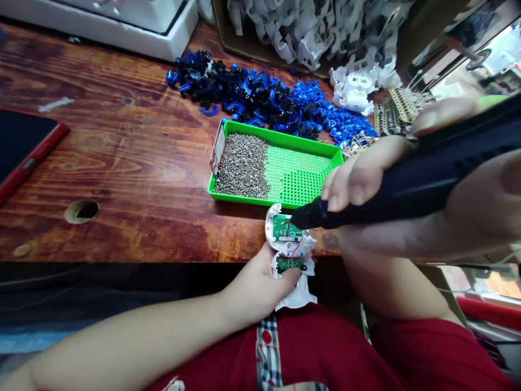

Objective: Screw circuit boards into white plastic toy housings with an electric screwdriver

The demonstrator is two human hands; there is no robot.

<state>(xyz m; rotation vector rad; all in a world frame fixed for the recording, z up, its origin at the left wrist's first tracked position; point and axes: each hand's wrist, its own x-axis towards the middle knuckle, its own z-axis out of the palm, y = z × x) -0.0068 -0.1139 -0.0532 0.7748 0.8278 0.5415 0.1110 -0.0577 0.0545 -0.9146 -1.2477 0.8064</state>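
Note:
My left hand (260,282) is closed around a white plastic housing (299,296) at the table's front edge, its thumb across the lower part. Two green circuit boards sit in the housing, an upper board (280,228) and a lower board (287,264), with a thin red wire between them. My right hand (366,174) grips a dark electric screwdriver (423,179), held slanting down to the left. Its narrow tip is over the upper board; whether it touches a screw cannot be made out.
Behind the housing stands a green tray (301,141) with many small screws (244,165) on its left side. Blue and black plastic parts (260,95) lie heaped beyond it. White shells (305,32) fill a box at the back. A red-edged device (32,152) lies left, near a table hole (81,212).

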